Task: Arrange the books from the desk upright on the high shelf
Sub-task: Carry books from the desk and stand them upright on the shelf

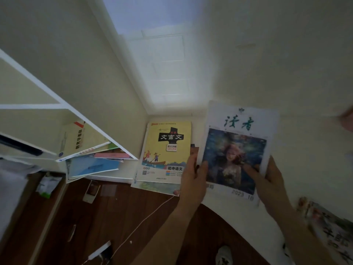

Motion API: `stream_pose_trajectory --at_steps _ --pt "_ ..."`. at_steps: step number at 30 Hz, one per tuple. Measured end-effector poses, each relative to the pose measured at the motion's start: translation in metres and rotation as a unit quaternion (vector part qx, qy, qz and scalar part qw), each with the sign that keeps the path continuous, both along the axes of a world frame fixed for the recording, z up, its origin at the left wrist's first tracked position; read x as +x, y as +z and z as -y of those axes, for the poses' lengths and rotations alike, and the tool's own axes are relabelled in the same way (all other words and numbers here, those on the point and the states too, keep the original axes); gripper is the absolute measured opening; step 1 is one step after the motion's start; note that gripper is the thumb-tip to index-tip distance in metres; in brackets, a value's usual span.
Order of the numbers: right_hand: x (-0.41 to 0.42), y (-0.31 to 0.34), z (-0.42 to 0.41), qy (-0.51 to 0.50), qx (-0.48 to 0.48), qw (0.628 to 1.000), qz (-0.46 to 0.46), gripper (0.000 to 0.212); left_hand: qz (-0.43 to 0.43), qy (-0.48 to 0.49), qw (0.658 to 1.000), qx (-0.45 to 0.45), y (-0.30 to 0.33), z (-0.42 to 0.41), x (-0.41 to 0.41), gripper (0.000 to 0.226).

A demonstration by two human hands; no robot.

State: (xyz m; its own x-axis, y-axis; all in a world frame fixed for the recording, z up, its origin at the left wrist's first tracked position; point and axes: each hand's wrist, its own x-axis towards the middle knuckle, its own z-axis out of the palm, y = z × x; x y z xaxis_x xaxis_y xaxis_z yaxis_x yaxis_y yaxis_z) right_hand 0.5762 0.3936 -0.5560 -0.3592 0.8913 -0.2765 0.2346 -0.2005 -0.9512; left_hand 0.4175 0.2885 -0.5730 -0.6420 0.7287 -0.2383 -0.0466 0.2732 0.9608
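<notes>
Both hands, left hand (193, 176) and right hand (271, 180), grip the white magazine (238, 150) by its lower edges, lifted clear of the table (305, 150). Pick-up step appears complete; next it must be raised and stood upright on the shelf (63, 106) at left. The yellow textbook (166, 150) lies flat just left.

Printed sheet (332, 232) cut off at right edge, blurred; shelf books (91, 150) titles unreadable.

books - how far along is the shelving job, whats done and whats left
Done: a few books lean inside the white shelf, tilted rather than upright. In hand: the left hand and right hand hold a white magazine. Left: the yellow book and those under it lie flat.
</notes>
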Motion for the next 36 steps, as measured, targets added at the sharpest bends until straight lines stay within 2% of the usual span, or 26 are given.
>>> stream_pose_trajectory --at_steps 3,6,8,10,12,15,18,21,23,27,30,32,33,35,36 --pt "-0.052 -0.010 0.007 0.028 -0.068 0.997 0.003 0.036 -0.042 0.082 0.994 -0.061 -0.009 0.035 -0.046 0.014" --pt "-0.105 -0.027 0.017 0.085 -0.096 0.991 0.025 0.028 -0.100 0.171 0.967 -0.160 -0.021 0.070 -0.093 0.015" --pt "-0.136 -0.041 0.022 0.105 -0.102 0.988 0.056 0.020 -0.134 0.197 0.939 -0.249 -0.028 0.087 -0.119 0.029" --pt "-0.162 -0.058 0.027 0.101 -0.065 0.983 0.138 0.024 -0.120 0.186 0.920 -0.322 -0.031 0.097 -0.137 0.051" --pt "-0.184 -0.075 0.031 0.078 -0.025 0.973 0.217 0.029 -0.097 0.149 0.925 -0.335 -0.033 0.100 -0.146 0.059" --pt "-0.205 -0.093 0.040 0.082 0.026 0.951 0.298 0.064 -0.094 0.110 0.930 -0.337 -0.043 0.097 -0.155 0.064" --pt "-0.206 -0.096 0.042 0.102 0.069 0.934 0.335 0.076 -0.024 0.091 0.954 -0.283 -0.048 0.092 -0.164 0.058" --pt "-0.197 -0.095 0.037 0.116 0.076 0.939 0.315 0.078 0.057 0.062 0.973 -0.216 -0.047 0.089 -0.168 0.042" --pt "-0.190 -0.095 0.035 0.129 0.042 0.952 0.273 0.066 0.073 0.055 0.979 -0.182 -0.045 0.087 -0.169 0.041" --pt "-0.178 -0.067 0.033 0.080 -0.123 0.983 0.109 0.032 0.072 0.068 0.992 -0.083 -0.024 0.094 -0.158 0.038" --pt "-0.156 -0.028 0.025 0.029 -0.238 0.970 -0.045 0.020 0.094 0.021 0.995 -0.007 0.008 0.098 -0.139 0.044" --pt "-0.130 -0.001 0.015 0.027 -0.247 0.960 -0.126 0.033 0.113 -0.037 0.993 0.021 0.025 0.090 -0.131 0.047" --pt "-0.117 0.013 0.010 0.031 -0.213 0.965 -0.152 0.050 0.113 -0.072 0.990 0.031 0.031 0.081 -0.129 0.047" --pt "-0.089 0.032 -0.005 0.026 -0.120 0.984 -0.131 0.086 0.102 -0.137 0.984 0.044 0.039 0.055 -0.125 0.047" --pt "-0.076 0.036 -0.012 0.016 -0.088 0.988 -0.122 0.093 0.091 -0.163 0.981 0.048 0.038 0.041 -0.121 0.049"
